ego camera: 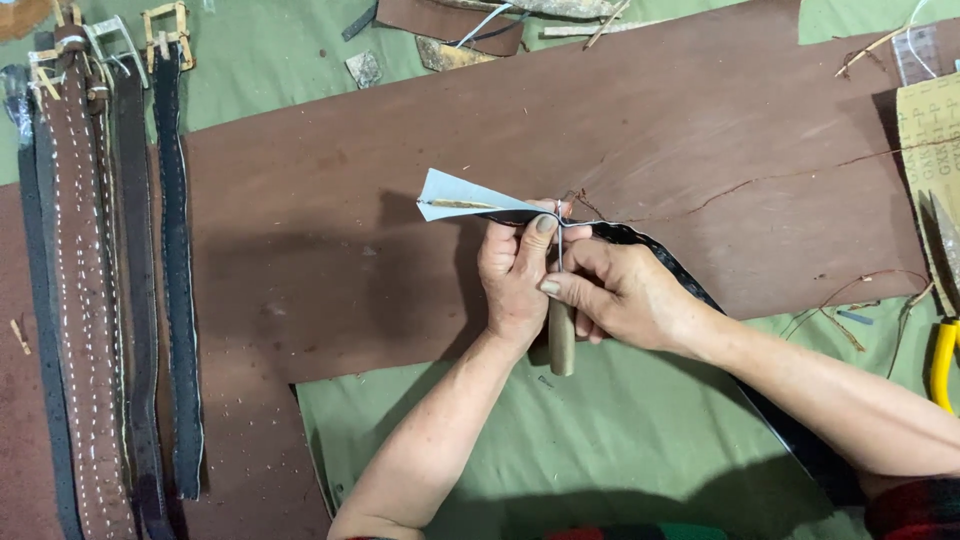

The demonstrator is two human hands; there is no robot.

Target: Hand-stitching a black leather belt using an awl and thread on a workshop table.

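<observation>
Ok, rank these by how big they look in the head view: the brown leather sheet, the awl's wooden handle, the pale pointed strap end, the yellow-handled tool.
1. brown leather sheet, by far largest.
2. pale pointed strap end.
3. awl's wooden handle and yellow-handled tool: alike; handle partly hidden by hands, tool cut off at frame edge, so unranked.

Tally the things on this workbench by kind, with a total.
Finished belts laid out at left: 4, as far as I can tell
Black strap being worked: 1
Wooden-handled awl: 1
Yellow-handled tool: 1
Large brown leather sheet: 1
Total: 8
</observation>
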